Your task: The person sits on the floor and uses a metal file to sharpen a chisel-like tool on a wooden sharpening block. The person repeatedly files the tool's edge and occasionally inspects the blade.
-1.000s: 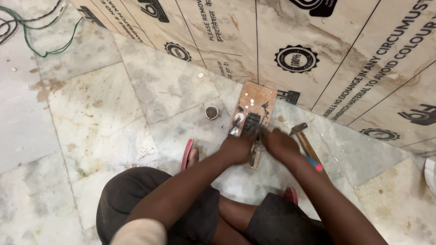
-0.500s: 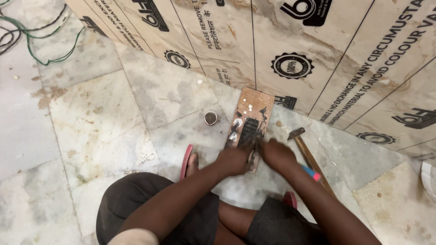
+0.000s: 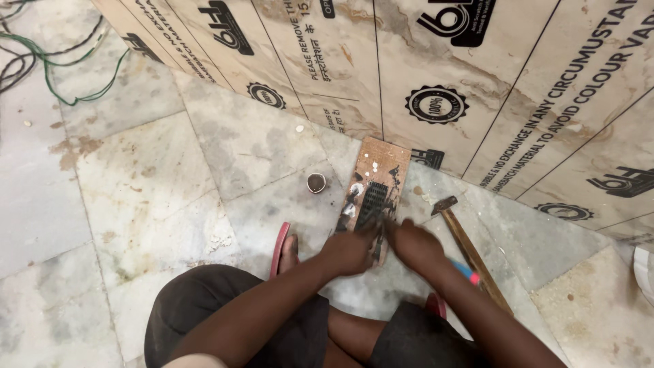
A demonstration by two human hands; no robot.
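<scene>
Left hand (image 3: 349, 251) and right hand (image 3: 415, 244), seemingly clenched on a blurred dark ribbed piece (image 3: 373, 204), atop the small brown wooden board (image 3: 381, 163).

Tan protective film (image 3: 436, 75) with black round seals and lettering covers the tiles leaning along the wall.

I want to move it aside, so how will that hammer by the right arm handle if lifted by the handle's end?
The hammer looks head-heavy: its metal head would probably dip. The long wooden handle seems stiff. Lying flat on the floor, it should hardly roll.
</scene>
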